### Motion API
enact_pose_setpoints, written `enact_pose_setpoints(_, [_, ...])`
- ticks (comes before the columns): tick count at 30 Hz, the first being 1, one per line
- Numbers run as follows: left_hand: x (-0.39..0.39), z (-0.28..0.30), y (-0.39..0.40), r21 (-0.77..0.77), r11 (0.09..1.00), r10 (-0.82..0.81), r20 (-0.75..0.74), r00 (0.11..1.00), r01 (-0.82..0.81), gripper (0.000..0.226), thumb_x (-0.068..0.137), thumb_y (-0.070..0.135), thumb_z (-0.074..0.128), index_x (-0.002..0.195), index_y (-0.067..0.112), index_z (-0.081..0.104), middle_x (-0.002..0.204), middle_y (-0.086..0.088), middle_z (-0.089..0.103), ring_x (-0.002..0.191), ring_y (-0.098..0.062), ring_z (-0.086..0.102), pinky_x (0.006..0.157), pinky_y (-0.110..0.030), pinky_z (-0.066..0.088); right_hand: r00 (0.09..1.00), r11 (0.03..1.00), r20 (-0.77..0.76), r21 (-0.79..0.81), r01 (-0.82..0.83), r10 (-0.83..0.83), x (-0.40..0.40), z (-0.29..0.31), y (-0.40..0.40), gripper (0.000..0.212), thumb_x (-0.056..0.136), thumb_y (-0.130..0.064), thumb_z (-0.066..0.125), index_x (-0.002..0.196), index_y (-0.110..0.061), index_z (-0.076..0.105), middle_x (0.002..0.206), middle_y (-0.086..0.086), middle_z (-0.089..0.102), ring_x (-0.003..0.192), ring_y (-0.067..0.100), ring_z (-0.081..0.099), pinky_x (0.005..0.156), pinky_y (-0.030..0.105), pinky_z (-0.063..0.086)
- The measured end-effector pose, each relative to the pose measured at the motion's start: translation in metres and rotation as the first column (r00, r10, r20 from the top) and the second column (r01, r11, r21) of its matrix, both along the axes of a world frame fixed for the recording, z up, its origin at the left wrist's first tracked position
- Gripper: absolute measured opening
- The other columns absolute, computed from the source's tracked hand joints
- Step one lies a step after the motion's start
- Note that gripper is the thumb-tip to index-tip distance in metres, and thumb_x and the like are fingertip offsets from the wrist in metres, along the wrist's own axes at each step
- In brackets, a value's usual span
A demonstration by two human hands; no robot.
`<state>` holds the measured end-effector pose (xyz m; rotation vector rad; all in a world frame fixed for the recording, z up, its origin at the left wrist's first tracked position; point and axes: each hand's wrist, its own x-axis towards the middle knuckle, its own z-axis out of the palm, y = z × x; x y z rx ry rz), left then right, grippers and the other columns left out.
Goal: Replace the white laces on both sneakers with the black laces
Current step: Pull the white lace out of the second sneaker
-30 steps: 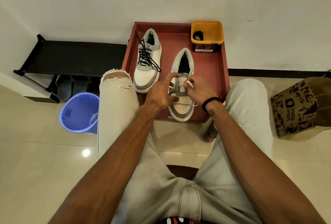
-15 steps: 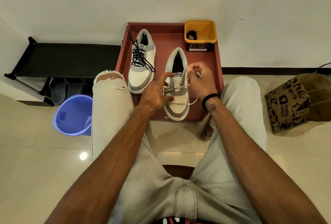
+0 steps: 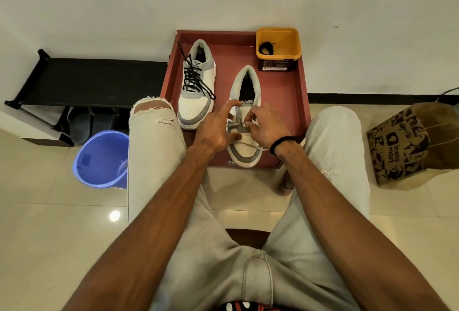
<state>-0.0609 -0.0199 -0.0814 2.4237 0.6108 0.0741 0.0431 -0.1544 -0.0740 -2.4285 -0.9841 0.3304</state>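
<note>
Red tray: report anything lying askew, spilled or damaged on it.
Nothing spilled or damaged on the red tray. The left sneaker carries black laces, loose, one end trailing over its side. The right sneaker overhangs the tray's near edge, white lace half undone under both hands. That fits re-lacing.

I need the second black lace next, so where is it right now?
In the head view, the spare black lace lies coiled in the yellow tub at the red tray's far right corner, beyond the white-laced sneaker.
</note>
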Motion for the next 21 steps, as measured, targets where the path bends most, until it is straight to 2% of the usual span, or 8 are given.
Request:
enact_pose_setpoints(2, [-0.001, 0.0, 0.001, 0.007, 1.0, -0.001, 0.006, 1.0, 0.001, 0.09, 0.073, 0.027, 0.093, 0.14, 0.049, 0.037, 0.121, 0.003, 0.068, 0.092, -0.02, 0.069, 0.083, -0.044, 0.061, 0.995, 0.993, -0.097, 0.11, 0.041, -0.03, 0.002, 0.001, -0.001, 0.002, 0.097, -0.017, 0.066, 0.098, -0.016, 0.067, 0.108, 0.001, 0.059, 0.1, 0.015, 0.053, 0.08, 0.018, 0.038])
enact_pose_setpoints(5, [-0.001, 0.0, 0.001, 0.016, 1.0, 0.0, 0.009, 1.0, 0.0, 0.09, 0.073, 0.028, 0.093, 0.141, 0.047, 0.037, 0.122, 0.002, 0.069, 0.095, -0.021, 0.069, 0.084, -0.042, 0.06, 0.949, 0.937, -0.301, 0.297, 0.183, -0.09, 0.004, 0.005, -0.001, 0.003, 0.098, -0.017, 0.064, 0.1, -0.015, 0.065, 0.099, -0.005, 0.067, 0.096, 0.012, 0.062, 0.076, 0.012, 0.042])
enact_pose_setpoints(8, [0.0, 0.001, 0.0, 0.017, 1.0, 0.004, 0.008, 1.0, -0.004, 0.091, 0.073, 0.029, 0.093, 0.142, 0.046, 0.037, 0.121, 0.0, 0.069, 0.096, -0.023, 0.069, 0.083, -0.042, 0.06, 0.856, 0.855, -0.51, 0.408, 0.321, -0.077, 0.001, 0.007, 0.003, 0.006, 0.099, -0.015, 0.062, 0.103, -0.011, 0.063, 0.098, -0.002, 0.076, 0.094, 0.013, 0.072, 0.08, 0.026, 0.056])
enact_pose_setpoints(11, [0.0, 0.001, 0.0, 0.015, 1.0, 0.003, 0.009, 1.0, -0.004, 0.091, 0.073, 0.028, 0.093, 0.143, 0.045, 0.037, 0.121, 0.0, 0.069, 0.094, -0.023, 0.069, 0.083, -0.041, 0.06, 0.81, 0.828, -0.583, 0.422, 0.37, -0.065, 0.0, 0.007, 0.005, 0.005, 0.102, -0.012, 0.057, 0.106, -0.008, 0.058, 0.096, 0.002, 0.077, 0.082, 0.016, 0.073, 0.072, 0.031, 0.06])
enact_pose_setpoints(13, [0.0, 0.0, 0.0, 0.018, 1.0, 0.004, 0.013, 1.0, -0.004, 0.091, 0.073, 0.029, 0.093, 0.142, 0.047, 0.037, 0.122, 0.002, 0.068, 0.091, -0.021, 0.068, 0.081, -0.041, 0.06, 0.828, 0.844, -0.555, 0.402, 0.356, -0.085, -0.001, 0.008, 0.005, 0.005, 0.103, -0.01, 0.053, 0.107, -0.01, 0.057, 0.095, 0.006, 0.075, 0.077, 0.011, 0.068, 0.068, 0.021, 0.055])
enact_pose_setpoints(15, [0.0, -0.001, 0.0, 0.028, 1.0, 0.004, 0.015, 1.0, -0.004, 0.09, 0.073, 0.029, 0.093, 0.141, 0.047, 0.036, 0.122, 0.002, 0.068, 0.089, -0.02, 0.068, 0.08, -0.04, 0.06, 0.893, 0.906, -0.441, 0.332, 0.261, -0.096, -0.003, 0.007, 0.003, 0.01, 0.104, -0.008, 0.048, 0.11, -0.01, 0.056, 0.094, 0.007, 0.071, 0.081, 0.012, 0.066, 0.069, 0.016, 0.051])
enact_pose_setpoints(18, [0.0, -0.002, -0.001, 0.04, 0.999, -0.001, 0.019, 1.0, 0.0, 0.09, 0.074, 0.03, 0.092, 0.141, 0.046, 0.036, 0.122, 0.001, 0.069, 0.087, -0.02, 0.067, 0.08, -0.041, 0.06, 0.969, 0.979, -0.246, 0.187, 0.074, -0.026, -0.008, 0.006, 0.002, 0.011, 0.103, -0.009, 0.046, 0.109, -0.014, 0.053, 0.092, 0.004, 0.065, 0.083, 0.018, 0.062, 0.072, 0.029, 0.052])
enact_pose_setpoints(21, [0.0, -0.003, 0.0, 0.049, 0.999, -0.011, 0.025, 1.0, 0.01, 0.09, 0.073, 0.03, 0.093, 0.141, 0.045, 0.035, 0.122, 0.0, 0.069, 0.084, -0.021, 0.067, 0.079, -0.041, 0.06, 0.983, 0.992, -0.185, 0.126, 0.025, -0.001, -0.012, 0.008, 0.004, 0.011, 0.101, -0.007, 0.046, 0.106, -0.014, 0.052, 0.089, 0.004, 0.062, 0.078, 0.02, 0.059, 0.068, 0.034, 0.05])
